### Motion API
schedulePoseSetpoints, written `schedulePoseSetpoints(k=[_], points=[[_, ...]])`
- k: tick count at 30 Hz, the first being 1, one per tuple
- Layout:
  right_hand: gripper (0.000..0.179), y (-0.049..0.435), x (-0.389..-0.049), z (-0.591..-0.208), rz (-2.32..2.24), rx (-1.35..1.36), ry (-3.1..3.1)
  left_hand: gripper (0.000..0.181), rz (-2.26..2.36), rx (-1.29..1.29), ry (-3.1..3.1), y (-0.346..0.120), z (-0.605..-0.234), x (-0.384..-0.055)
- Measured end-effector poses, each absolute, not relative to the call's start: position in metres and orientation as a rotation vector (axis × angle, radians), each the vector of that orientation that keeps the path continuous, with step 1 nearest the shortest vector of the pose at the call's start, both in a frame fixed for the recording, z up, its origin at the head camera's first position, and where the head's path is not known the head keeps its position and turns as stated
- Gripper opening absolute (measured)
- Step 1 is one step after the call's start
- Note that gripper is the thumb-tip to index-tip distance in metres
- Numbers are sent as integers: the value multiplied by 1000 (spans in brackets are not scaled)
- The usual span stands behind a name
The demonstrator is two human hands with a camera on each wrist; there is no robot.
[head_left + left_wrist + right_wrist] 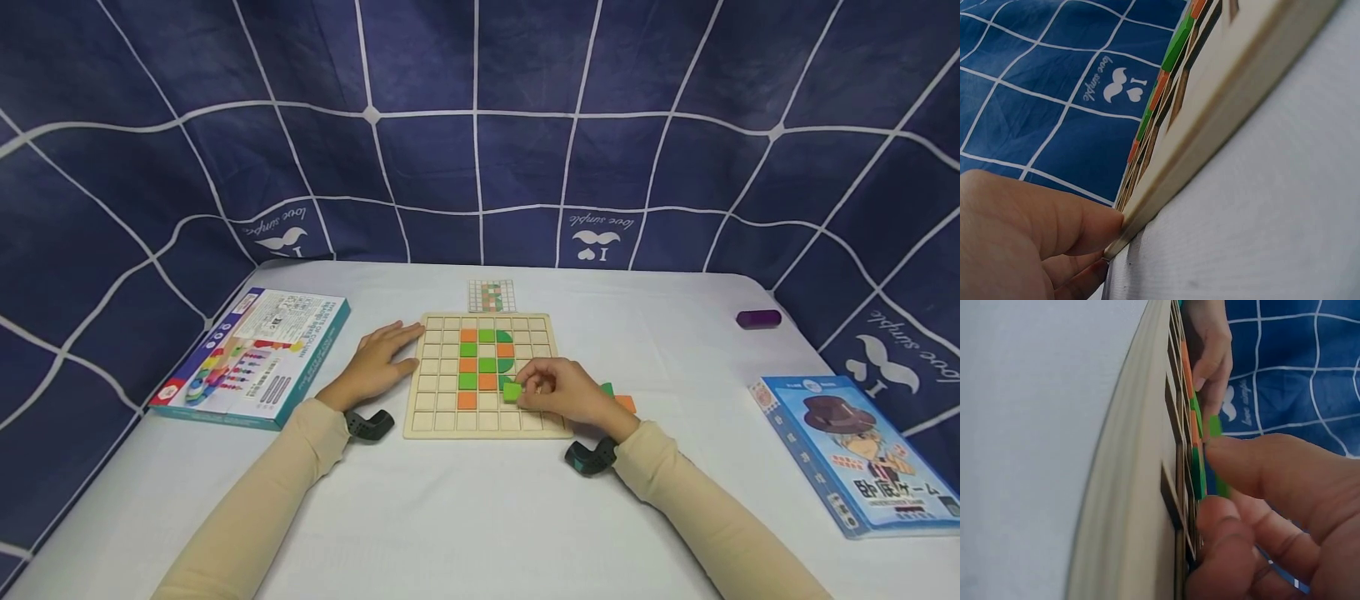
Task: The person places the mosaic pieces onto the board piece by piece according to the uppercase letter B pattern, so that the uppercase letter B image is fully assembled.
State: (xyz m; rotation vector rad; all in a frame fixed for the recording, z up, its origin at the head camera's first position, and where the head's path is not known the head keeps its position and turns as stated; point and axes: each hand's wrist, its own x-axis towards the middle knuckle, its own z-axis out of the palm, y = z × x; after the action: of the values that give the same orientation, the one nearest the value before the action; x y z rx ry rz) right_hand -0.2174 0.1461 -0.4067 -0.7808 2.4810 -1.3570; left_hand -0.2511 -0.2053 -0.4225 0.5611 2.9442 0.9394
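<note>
A pale wooden grid board (pixel 435 407) lies on the table with orange and green tiles set in its middle columns, some square and some rounded. My right hand (pixel 566 389) pinches a light green square tile (pixel 512 392) between thumb and fingers, over the board's lower middle. In the right wrist view the green tile (pixel 1215 427) shows partly behind the thumb, tilted on edge. My left hand (pixel 378 364) rests at the board's left side, fingers stretched toward the upper left corner. Its thumb (pixel 1100 231) touches the board's edge.
A small pattern card (pixel 491 295) lies behind the board. Loose orange (pixel 626 403) and green (pixel 607 388) tiles sit partly behind my right wrist. A game box (pixel 255 358) lies at left, a blue box (pixel 855 454) at right. A purple object (pixel 758 319) rests at the back right.
</note>
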Motion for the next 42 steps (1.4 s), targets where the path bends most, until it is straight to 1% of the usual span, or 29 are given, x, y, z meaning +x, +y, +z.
schedulePoseSetpoints(k=[9,21,32,36,42], points=[[22,144,-217,-407,-1262,-866,2520,64,934,565,2944,-206,-423,-251],[22,143,-216,-406,-1251,-870,2525,62,943,577,2958,-204,-422,-250],[16,145,-217,-406,-1258,-867,2524,63,928,563,2949,-206,-424,-251],[15,147,-219,-404,-1312,-839,2474,63,926,563,2952,-206,-424,-252],[19,155,-221,-398,-1414,-742,2317,63,923,558,2954,-206,-424,-252]])
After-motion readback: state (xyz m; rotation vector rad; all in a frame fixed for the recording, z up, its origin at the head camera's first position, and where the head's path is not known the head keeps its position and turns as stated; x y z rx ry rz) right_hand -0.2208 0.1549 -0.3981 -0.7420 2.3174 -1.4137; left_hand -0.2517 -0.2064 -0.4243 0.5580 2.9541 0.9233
